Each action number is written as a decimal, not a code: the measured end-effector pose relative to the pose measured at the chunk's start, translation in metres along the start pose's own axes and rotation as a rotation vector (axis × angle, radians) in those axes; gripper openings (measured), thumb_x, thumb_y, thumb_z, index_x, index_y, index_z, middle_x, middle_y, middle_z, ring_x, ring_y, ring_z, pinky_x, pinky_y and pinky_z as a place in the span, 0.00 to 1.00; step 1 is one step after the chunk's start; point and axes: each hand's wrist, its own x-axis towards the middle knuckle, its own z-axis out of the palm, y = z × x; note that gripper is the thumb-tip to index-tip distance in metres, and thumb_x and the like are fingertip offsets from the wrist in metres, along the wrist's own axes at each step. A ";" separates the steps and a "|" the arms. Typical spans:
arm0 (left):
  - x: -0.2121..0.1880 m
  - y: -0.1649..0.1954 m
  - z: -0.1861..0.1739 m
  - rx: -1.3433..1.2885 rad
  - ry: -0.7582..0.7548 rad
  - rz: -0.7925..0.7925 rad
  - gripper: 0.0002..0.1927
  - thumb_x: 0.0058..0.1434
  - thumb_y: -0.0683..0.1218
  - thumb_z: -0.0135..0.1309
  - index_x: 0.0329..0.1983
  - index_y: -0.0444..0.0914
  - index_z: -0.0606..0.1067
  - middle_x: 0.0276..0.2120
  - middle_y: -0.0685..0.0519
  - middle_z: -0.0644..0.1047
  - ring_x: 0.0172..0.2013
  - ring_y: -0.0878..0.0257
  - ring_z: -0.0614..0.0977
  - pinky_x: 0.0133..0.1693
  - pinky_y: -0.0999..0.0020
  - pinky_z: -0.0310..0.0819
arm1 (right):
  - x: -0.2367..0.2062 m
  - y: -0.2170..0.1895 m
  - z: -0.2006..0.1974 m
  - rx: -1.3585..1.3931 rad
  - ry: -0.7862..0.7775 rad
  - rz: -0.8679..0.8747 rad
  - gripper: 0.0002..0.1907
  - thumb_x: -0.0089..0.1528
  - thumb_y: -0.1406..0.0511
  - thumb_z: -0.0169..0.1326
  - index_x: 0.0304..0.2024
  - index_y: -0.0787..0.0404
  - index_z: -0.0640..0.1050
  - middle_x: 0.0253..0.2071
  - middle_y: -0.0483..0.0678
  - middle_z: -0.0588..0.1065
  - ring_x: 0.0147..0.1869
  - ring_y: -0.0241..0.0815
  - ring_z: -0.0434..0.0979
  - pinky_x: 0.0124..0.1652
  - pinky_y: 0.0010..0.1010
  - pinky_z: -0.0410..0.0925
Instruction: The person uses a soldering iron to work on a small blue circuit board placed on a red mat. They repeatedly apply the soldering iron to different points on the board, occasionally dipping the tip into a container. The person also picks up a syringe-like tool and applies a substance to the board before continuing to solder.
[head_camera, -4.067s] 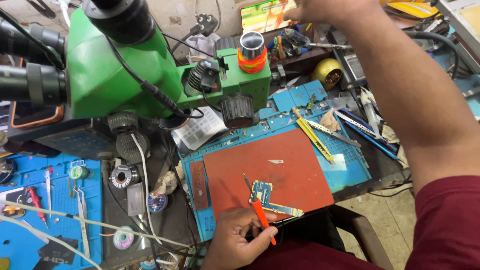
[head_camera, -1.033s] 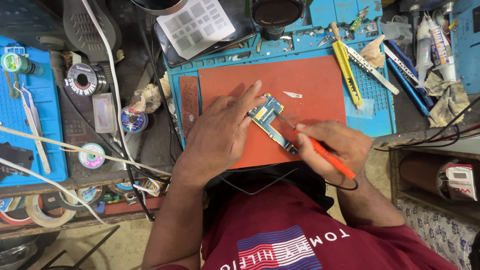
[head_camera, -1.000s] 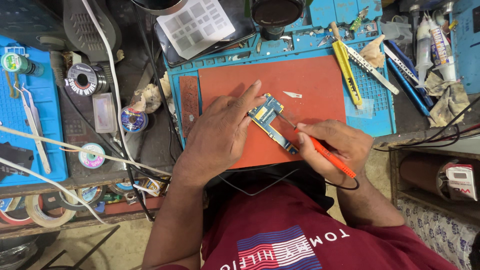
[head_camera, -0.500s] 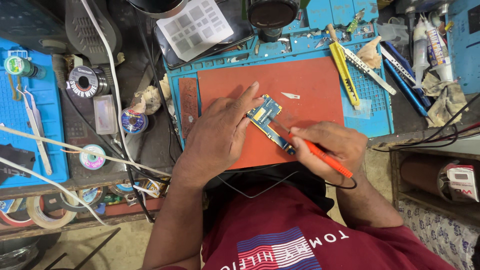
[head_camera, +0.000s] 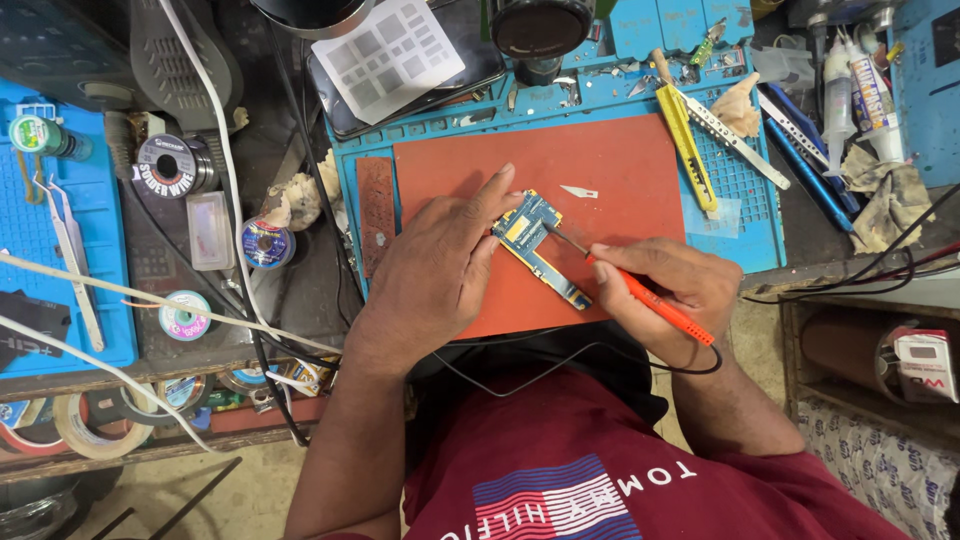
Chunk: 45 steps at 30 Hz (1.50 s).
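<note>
Orange-handled soldering iron (head_camera: 655, 303) sits pinched in the right hand (head_camera: 665, 290), tip on the circuit board (head_camera: 540, 247); the left hand (head_camera: 440, 270) lies flat, fingers pinning that board.

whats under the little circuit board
The circuit board lies on the red mat, which sits on a blue work mat. The left hand covers its left edge.

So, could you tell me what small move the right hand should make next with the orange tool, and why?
Probably lower the tip a little onto the circuit board. The right hand holds the orange soldering iron with its tip over the board's upper part, and the left hand already pins the board flat on the red mat.
</note>
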 end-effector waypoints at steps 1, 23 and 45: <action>-0.001 0.000 0.000 -0.002 0.010 0.004 0.33 0.68 0.37 0.52 0.75 0.37 0.58 0.57 0.54 0.80 0.54 0.52 0.79 0.55 0.57 0.74 | 0.000 0.000 0.000 -0.026 -0.023 -0.034 0.09 0.60 0.72 0.64 0.43 0.65 0.84 0.34 0.50 0.81 0.32 0.35 0.81 0.32 0.22 0.70; -0.002 0.000 0.003 -0.049 0.053 -0.079 0.35 0.63 0.37 0.59 0.73 0.37 0.61 0.52 0.50 0.82 0.49 0.55 0.81 0.49 0.62 0.79 | 0.002 0.001 -0.001 -0.022 -0.050 -0.133 0.09 0.57 0.73 0.66 0.41 0.66 0.82 0.33 0.50 0.80 0.32 0.35 0.80 0.31 0.23 0.70; -0.001 -0.002 0.005 0.001 0.099 -0.020 0.35 0.62 0.36 0.60 0.72 0.37 0.63 0.50 0.52 0.81 0.52 0.51 0.79 0.53 0.57 0.74 | 0.002 0.000 -0.001 -0.021 -0.016 -0.111 0.09 0.57 0.75 0.65 0.41 0.68 0.83 0.32 0.51 0.80 0.31 0.37 0.80 0.31 0.23 0.70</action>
